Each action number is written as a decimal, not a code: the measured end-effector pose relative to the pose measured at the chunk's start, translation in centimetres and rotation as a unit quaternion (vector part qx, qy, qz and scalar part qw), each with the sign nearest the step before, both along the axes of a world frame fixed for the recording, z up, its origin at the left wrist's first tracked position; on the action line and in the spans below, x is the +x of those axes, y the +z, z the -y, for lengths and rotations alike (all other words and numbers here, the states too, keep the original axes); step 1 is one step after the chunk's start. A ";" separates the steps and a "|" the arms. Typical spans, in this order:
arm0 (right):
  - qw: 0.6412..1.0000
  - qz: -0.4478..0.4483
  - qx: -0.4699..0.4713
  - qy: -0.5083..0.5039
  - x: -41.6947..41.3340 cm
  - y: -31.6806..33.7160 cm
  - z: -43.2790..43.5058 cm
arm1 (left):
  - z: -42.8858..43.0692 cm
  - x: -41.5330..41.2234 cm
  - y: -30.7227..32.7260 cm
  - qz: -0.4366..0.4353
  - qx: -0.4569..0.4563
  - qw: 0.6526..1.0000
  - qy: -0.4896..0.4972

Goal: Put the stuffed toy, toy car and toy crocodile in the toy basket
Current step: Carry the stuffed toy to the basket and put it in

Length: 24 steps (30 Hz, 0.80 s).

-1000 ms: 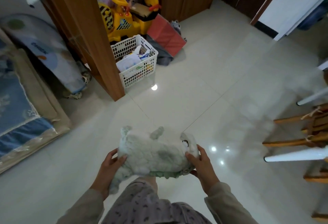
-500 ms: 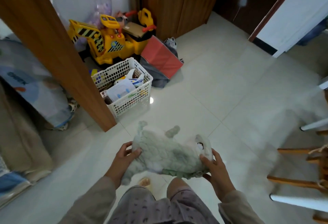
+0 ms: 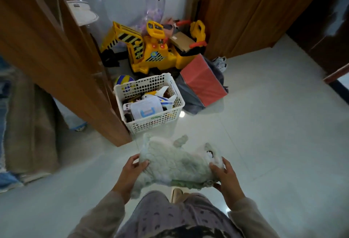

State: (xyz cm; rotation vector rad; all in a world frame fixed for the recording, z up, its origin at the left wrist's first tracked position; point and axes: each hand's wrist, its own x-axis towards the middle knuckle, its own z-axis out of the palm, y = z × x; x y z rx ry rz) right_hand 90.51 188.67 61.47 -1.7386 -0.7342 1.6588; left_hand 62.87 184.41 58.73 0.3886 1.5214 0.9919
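Observation:
A pale green-grey stuffed toy (image 3: 175, 162) lies sideways between my two hands, held above the floor. My left hand (image 3: 131, 173) grips its rear end and my right hand (image 3: 225, 177) grips its head end. Just beyond it on the floor stands the white mesh toy basket (image 3: 157, 122), holding a toy plane, a clear plastic box and other small toys. I see no toy car or toy crocodile that I can tell apart from the rest.
A brown wooden door frame (image 3: 62, 71) stands close to the basket's left. Behind the basket are a yellow ride-on excavator (image 3: 149, 49), a striped ball (image 3: 123, 80) and a red bag (image 3: 203, 81). Pale tiled floor (image 3: 273, 124) spreads to the right.
I have walked closer to the basket; it now sits just ahead of the stuffed toy. Both hands keep the same hold on the toy.

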 end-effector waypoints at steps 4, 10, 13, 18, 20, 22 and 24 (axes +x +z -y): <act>0.996 0.005 -0.015 0.084 -0.4 0.0 -8.1 | -3.2 0.8 0.2 0.000 -0.018 0.996 0.083; 0.977 0.002 -0.026 0.210 -4.0 -0.4 -17.9 | -7.2 -0.8 0.6 -0.031 -0.041 0.982 0.180; 0.974 -0.003 -0.033 0.224 -5.6 -1.1 -21.2 | -9.7 -2.1 0.1 -0.042 -0.058 0.979 0.191; 0.976 -0.005 -0.058 0.212 -7.3 -2.6 -25.4 | -14.5 -4.0 -1.6 -0.026 -0.082 0.975 0.203; 0.976 0.006 -0.067 0.207 -7.6 -2.9 -27.0 | -16.6 -4.7 -1.8 -0.024 -0.093 0.978 0.184; 0.976 0.019 -0.071 0.205 -8.1 -3.1 -29.1 | -18.8 -5.6 -1.9 -0.018 -0.099 0.981 0.165; 0.974 0.029 -0.070 0.212 -8.8 -3.4 -31.3 | -21.0 -6.7 -2.1 -0.011 -0.098 0.983 0.152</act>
